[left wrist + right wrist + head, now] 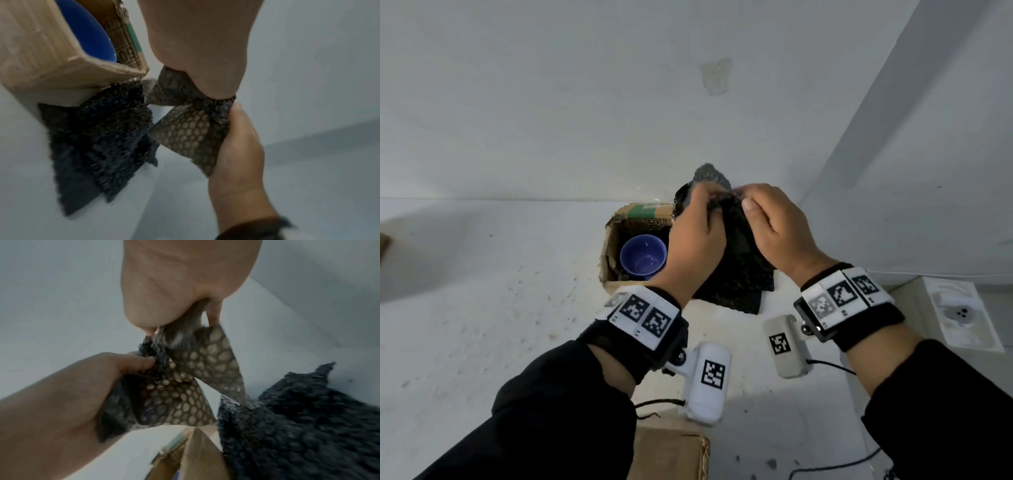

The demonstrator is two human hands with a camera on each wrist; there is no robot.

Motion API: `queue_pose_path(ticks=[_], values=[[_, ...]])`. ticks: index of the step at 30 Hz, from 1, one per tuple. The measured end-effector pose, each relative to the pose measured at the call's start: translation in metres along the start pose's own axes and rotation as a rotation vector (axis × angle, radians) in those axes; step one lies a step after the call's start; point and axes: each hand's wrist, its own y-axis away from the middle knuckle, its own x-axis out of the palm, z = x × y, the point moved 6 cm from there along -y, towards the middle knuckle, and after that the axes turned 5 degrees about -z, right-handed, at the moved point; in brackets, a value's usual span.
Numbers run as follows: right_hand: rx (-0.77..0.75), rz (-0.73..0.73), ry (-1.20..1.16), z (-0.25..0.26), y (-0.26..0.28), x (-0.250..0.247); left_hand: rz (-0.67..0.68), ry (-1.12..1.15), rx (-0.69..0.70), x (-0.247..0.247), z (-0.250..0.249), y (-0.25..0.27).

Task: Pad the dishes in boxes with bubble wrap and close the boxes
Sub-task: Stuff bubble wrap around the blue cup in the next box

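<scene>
Early in the job, by the look of it. Open box (616, 240) sat on the white table (482, 308), flaps up, blue bowl (643, 255) upright inside and bare: no padding visible over or around it, though something dark showed low beside the bowl, too small to tell what. Nothing closed there.

Just right of the box, raised above its far right corner, one sheet of dark bubble wrap (714, 178) held up between both hands. Left hand (697, 236) clenched round the sheet's upper part, fingers curled into it; in the left wrist view the sheet (185, 133) bunched at the top where the grips met. Right hand (774, 228) pinched the same top edge, thumb and fingertips closed on it, thumbnail toward the camera. Seemingly being separated or opened out, judging by the two layers parting in the right wrist view (185, 386).

More bubble wrap lay in a flat dark pile (739, 284) on the table, touching the right side of the box, beneath the hands. Plenty of stock left, then.

Nearer than the open box, at the bottom edge of the head view, a second cardboard box (671, 455); top seemingly flat, but whether padded or properly shut, cannot tell.

Left to do, as judged: get the held sheet into the open box around or over the bowl, fold the flaps down, and deal with any other box.
</scene>
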Motion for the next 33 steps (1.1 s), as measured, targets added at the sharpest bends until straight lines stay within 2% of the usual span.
queue_pose_path(ticks=[2, 4, 6, 8, 10, 12, 13, 15, 17, 19, 22, 26, 29, 33], values=[[0.031, 0.034, -0.144, 0.013, -0.008, 0.004, 0.01, 0.228, -0.154, -0.019, -0.002, -0.008], [0.054, 0.051, -0.175, 0.023, -0.014, 0.007, 0.074, 0.386, -0.258, -0.038, -0.003, -0.014], [-0.018, 0.057, -0.096, 0.036, -0.019, 0.011, 0.177, 0.437, -0.271, -0.058, -0.005, -0.017], [-0.151, 0.097, 0.089, 0.05, -0.024, 0.019, 0.281, 0.477, -0.275, -0.077, -0.003, -0.018], [-0.216, 0.169, 0.249, 0.061, -0.028, 0.033, 0.385, 0.534, -0.322, -0.094, 0.002, -0.016], [-0.265, 0.223, 0.314, 0.071, -0.031, 0.048, 0.448, 0.562, -0.376, -0.107, 0.007, -0.013], [-0.275, 0.246, 0.318, 0.076, -0.033, 0.055, 0.452, 0.495, -0.375, -0.113, 0.011, -0.013], [-0.221, 0.31, 0.272, 0.082, -0.037, 0.068, 0.427, 0.231, -0.278, -0.123, 0.025, -0.015], [-0.1, 0.376, 0.19, 0.086, -0.041, 0.078, 0.412, 0.007, -0.136, -0.129, 0.038, -0.018], [-0.035, 0.419, 0.145, 0.089, -0.043, 0.085, 0.363, -0.068, -0.09, -0.137, 0.05, -0.02], [-0.103, 0.511, 0.137, 0.099, -0.038, 0.099, 0.255, -0.17, -0.081, -0.149, 0.065, -0.025], [-0.123, 0.587, 0.216, 0.096, -0.022, 0.116, 0.212, -0.336, -0.076, -0.149, 0.081, -0.023], [-0.091, 0.576, 0.257, 0.09, -0.009, 0.125, 0.181, -0.339, -0.068, -0.146, 0.097, -0.021], [-0.044, 0.587, 0.308, 0.09, 0.01, 0.142, 0.069, -0.273, -0.163, -0.143, 0.119, -0.017]])
